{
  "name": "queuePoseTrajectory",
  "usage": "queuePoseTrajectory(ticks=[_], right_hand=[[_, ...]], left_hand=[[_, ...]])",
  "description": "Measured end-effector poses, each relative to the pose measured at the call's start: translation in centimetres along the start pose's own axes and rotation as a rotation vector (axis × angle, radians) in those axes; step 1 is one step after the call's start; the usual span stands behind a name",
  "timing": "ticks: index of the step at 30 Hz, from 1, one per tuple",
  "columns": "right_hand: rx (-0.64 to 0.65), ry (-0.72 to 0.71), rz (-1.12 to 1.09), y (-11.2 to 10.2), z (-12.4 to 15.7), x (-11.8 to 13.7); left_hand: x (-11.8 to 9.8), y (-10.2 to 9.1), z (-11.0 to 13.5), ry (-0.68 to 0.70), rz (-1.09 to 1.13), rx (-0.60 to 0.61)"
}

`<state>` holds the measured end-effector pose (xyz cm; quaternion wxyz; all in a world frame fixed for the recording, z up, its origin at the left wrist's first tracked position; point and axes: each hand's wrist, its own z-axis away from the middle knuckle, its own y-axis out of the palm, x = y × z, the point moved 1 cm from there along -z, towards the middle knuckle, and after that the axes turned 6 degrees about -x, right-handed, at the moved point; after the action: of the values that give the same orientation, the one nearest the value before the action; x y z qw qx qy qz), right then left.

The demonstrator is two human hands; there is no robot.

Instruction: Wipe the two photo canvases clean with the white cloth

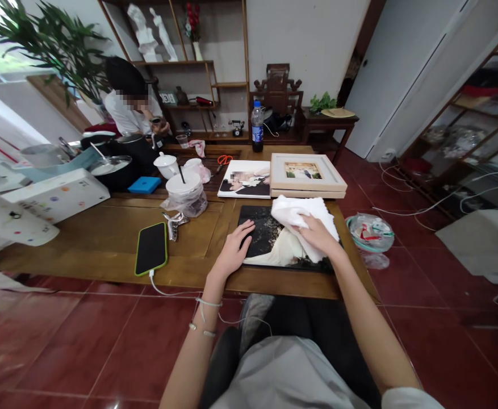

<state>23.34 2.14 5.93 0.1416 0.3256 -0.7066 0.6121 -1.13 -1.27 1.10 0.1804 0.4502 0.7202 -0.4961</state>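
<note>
A dark photo panel (262,236) with a pale gown printed on it lies flat near the table's front right edge. My left hand (234,250) rests on the panel's left edge with its fingers stretched out, holding nothing. Over the panel's right part, my right hand (317,234) grips a white cloth (291,210) and presses it on the surface. The cloth and that hand hide the panel's upper right area. Just behind the panel lie a white-edged photo print (242,180) and a pale framed picture (280,170), which sits on another frame.
Left on the wooden table (201,227) are a charging phone (151,249), a lidded cup (184,184) in plastic, a blue box (145,184) and orange-handled scissors (224,161). A bottle (257,128) stands behind. A person (132,108) sits at the far left. A bagged bin (370,233) is on the floor.
</note>
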Motion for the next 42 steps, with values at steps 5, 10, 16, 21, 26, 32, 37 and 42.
queuePoseTrajectory(ticks=[5,10,16,21,26,32,37,42], right_hand=[[-0.082,0.094,0.039,-2.9,1.4,-3.3],[-0.100,0.094,0.056,-3.8,1.0,-3.6],[-0.045,0.025,0.170,-2.6,2.6,-4.3],[0.042,-0.032,0.203,-3.0,8.2,-3.2],[0.200,-0.133,0.163,-5.2,13.5,-0.3],[0.302,-0.072,0.114,-6.5,12.8,-1.8],[0.246,-0.107,0.141,-5.9,7.7,-2.5],[0.259,-0.184,0.164,-5.5,2.5,-3.0]], left_hand=[[-0.1,0.0,0.0,-0.001,0.005,-0.004],[-0.3,-0.1,0.0,0.005,0.009,-0.012],[-0.2,0.0,0.0,0.005,-0.004,-0.009],[-0.2,0.0,0.0,0.009,-0.005,-0.007],[-0.1,-0.1,-0.1,0.023,0.002,-0.006],[0.0,-0.1,-0.1,0.028,-0.007,0.005],[0.1,-0.1,-0.1,0.020,-0.005,0.017],[0.1,-0.2,-0.1,0.025,0.006,0.015]])
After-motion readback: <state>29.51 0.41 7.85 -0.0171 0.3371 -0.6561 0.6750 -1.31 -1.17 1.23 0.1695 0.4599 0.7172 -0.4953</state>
